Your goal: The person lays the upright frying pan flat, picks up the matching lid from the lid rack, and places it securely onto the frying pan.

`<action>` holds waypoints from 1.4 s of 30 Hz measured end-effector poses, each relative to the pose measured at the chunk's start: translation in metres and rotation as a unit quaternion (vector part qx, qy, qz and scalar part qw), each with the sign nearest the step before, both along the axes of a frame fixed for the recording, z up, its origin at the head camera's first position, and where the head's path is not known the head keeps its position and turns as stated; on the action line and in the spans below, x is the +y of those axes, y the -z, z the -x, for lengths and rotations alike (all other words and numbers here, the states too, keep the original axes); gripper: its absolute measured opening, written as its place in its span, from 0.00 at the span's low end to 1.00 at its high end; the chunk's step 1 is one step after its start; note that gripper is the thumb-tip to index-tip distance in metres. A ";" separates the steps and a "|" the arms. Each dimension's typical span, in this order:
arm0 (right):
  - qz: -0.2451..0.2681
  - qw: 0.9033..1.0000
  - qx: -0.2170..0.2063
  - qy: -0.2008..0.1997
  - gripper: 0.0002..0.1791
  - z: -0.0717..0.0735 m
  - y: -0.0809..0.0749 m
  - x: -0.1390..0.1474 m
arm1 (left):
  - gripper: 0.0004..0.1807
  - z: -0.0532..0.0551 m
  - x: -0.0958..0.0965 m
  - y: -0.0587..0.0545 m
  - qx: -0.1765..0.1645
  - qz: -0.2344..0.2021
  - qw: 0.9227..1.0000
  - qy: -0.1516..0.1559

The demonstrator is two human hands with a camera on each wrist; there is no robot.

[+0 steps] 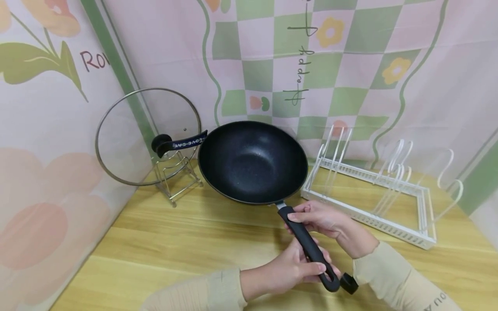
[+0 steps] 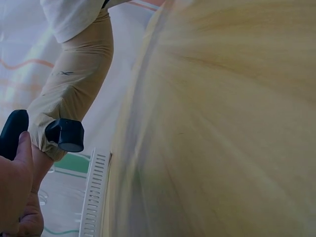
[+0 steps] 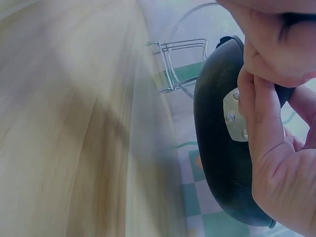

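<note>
A black wok (image 1: 253, 162) tilts its dark inside toward me, its long black handle (image 1: 307, 246) slanting down to the right. My right hand (image 1: 320, 218) pinches the handle near the pan, thumb on top. Lower down, my left hand (image 1: 292, 268) grips the handle close to its holed end, the thumb lying across it. In the right wrist view, the wok's curved underside (image 3: 222, 163) and riveted metal bracket (image 3: 232, 116) show above the table; fingers cover most of the handle there.
At left, a glass lid (image 1: 128, 129) with a black knob (image 1: 161, 144) leans upright in a small wire stand (image 1: 179, 181). A white rack (image 1: 373, 216) with upright loops stands at right on the wooden table (image 1: 163, 242). Patterned cloth (image 1: 256, 69) hangs behind.
</note>
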State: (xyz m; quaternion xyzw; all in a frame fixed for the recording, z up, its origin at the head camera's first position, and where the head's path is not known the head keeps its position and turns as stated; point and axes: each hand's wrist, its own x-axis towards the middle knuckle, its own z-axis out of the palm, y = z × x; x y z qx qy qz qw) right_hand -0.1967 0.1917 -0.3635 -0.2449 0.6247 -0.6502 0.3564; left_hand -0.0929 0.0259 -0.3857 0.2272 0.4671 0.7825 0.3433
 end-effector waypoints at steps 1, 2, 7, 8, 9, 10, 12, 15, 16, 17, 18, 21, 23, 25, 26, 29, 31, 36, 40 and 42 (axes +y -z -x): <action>0.001 1.000 -0.001 -0.001 0.11 0.000 0.001 0.000 | 0.17 0.000 0.000 0.000 -0.002 -0.001 1.000 0.002; 0.002 1.000 -0.001 -0.002 0.12 0.000 0.001 0.000 | 0.17 0.000 -0.001 0.000 -0.004 -0.003 1.000 0.004; 0.010 1.000 -0.001 -0.006 0.12 0.001 0.004 -0.001 | 0.16 0.000 -0.002 0.001 -0.006 -0.011 1.000 0.009; 0.011 1.000 -0.001 -0.007 0.12 0.001 0.005 -0.001 | 0.17 0.000 -0.002 0.002 -0.006 -0.011 1.000 0.009; 0.012 1.000 -0.001 -0.008 0.12 0.001 0.005 -0.001 | 0.17 0.000 -0.002 0.002 -0.007 -0.011 1.000 0.008; 0.014 1.000 -0.001 -0.008 0.12 0.000 0.006 -0.001 | 0.17 0.000 -0.002 0.002 -0.008 -0.011 1.000 0.008; 0.015 1.000 -0.002 -0.008 0.12 0.000 0.007 -0.001 | 0.17 0.000 -0.002 0.003 -0.009 -0.011 1.000 0.007; 0.014 1.000 -0.004 -0.008 0.11 0.001 0.007 -0.002 | 0.18 0.000 -0.003 0.004 -0.010 -0.013 1.000 0.010; 0.013 1.000 -0.005 -0.008 0.11 0.001 0.007 -0.002 | 0.18 0.000 -0.004 0.004 -0.009 -0.014 1.000 0.012; 0.011 1.000 -0.005 -0.007 0.12 0.001 0.008 -0.002 | 0.18 0.001 -0.004 0.005 -0.007 -0.016 1.000 0.015; 0.009 1.000 -0.005 -0.006 0.12 0.001 0.008 -0.002 | 0.17 0.001 -0.005 0.005 -0.004 -0.018 1.000 0.018; 0.004 1.000 -0.004 -0.005 0.12 0.001 0.008 -0.003 | 0.16 0.002 -0.007 0.007 0.003 -0.023 0.999 0.029; 0.004 1.000 -0.003 -0.006 0.12 0.001 0.009 -0.003 | 0.15 0.003 -0.008 0.008 0.006 -0.025 0.999 0.035; 0.004 1.000 -0.002 -0.007 0.12 0.001 0.009 -0.004 | 0.15 0.004 -0.009 0.009 0.009 -0.023 0.999 0.037; 0.004 1.000 -0.001 -0.008 0.12 0.002 0.009 -0.004 | 0.14 0.004 -0.009 0.009 0.010 -0.021 0.999 0.037; 0.004 1.000 -0.001 -0.008 0.12 0.002 0.009 -0.005 | 0.15 0.005 -0.011 0.009 0.010 -0.015 0.999 0.035; 0.005 1.000 -0.001 -0.010 0.12 0.002 0.010 -0.006 | 0.17 0.005 -0.013 0.009 0.011 -0.011 0.999 0.032; 0.019 1.000 -0.003 -0.023 0.13 0.003 0.013 -0.008 | 0.18 0.006 -0.017 0.011 0.017 -0.006 0.999 0.032; 0.024 0.999 -0.003 -0.025 0.12 0.002 0.015 -0.010 | 0.18 0.007 -0.019 0.014 0.030 -0.006 0.999 0.034; 0.021 1.000 -0.004 -0.023 0.12 0.002 0.015 -0.011 | 0.19 0.007 -0.020 0.015 0.035 -0.007 0.999 0.034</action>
